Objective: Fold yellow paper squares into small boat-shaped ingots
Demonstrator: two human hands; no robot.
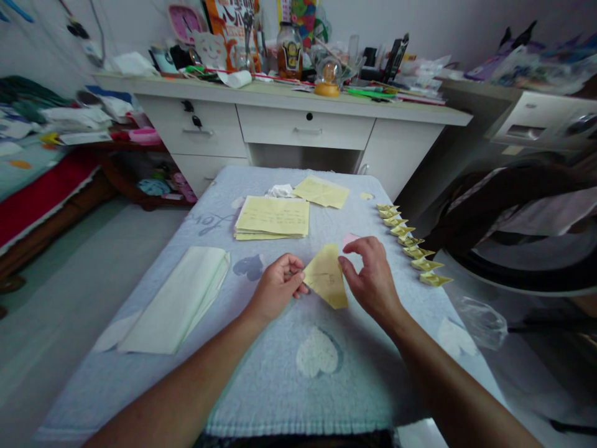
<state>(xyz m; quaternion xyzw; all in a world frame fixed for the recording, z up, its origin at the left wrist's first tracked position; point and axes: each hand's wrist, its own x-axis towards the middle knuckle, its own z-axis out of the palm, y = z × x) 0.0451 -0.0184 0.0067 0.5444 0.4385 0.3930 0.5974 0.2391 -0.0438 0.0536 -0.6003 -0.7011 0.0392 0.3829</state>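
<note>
A folded piece of yellow paper [326,277] with faint writing is held above the cloth-covered table [261,386]. My left hand [281,283] pinches its left corner between thumb and fingers. Close to the paper's right edge is my right hand [370,270], thumb and fingers apart in a loose curve; whether the thumb tip touches the edge I cannot tell. Beyond my hands lies a stack of yellow paper sheets [272,218], the top one written on. Small folded yellow paper boats [418,252], several in a row, line the table's right side.
Folded pale green paper [180,298] lies at the left. Behind the stack are another yellow sheet [321,190] and crumpled white tissue [280,191]. A white desk [308,127] crowded with items stands at the back, a washing machine [536,186] at the right.
</note>
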